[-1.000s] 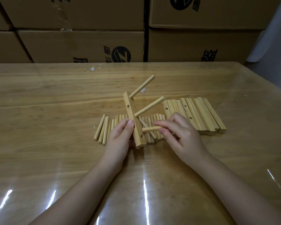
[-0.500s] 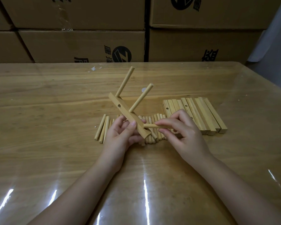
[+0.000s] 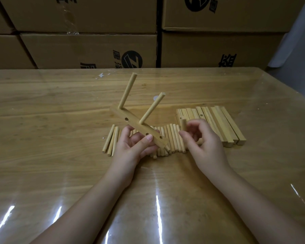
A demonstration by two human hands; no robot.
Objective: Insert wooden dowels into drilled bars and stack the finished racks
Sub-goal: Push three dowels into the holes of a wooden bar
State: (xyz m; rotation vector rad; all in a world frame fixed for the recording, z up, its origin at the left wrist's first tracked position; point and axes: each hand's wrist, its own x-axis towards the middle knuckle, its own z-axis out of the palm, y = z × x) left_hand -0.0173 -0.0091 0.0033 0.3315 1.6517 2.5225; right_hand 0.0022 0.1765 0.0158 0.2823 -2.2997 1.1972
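Observation:
My left hand (image 3: 136, 147) grips a drilled wooden bar (image 3: 136, 125) near its lower end and holds it slanted above the table. Two dowels (image 3: 151, 108) stand in the bar and point up and away; three open holes show along its face. My right hand (image 3: 201, 141) pinches a loose dowel (image 3: 183, 124) upright, just right of the bar's lower end and apart from it. A row of loose dowels (image 3: 173, 138) lies on the table under both hands. A batch of plain drilled bars (image 3: 217, 122) lies side by side to the right.
The work surface is a wooden table (image 3: 60, 120) under a glossy clear sheet. Stacked cardboard boxes (image 3: 88, 48) form a wall along its far edge. The table's right edge runs diagonally at the right.
My left hand has tilted the bar flatter, its dowels now pointing more upward. My right hand has pulled its dowel away from the bar's end and turned it from lying sideways to upright.

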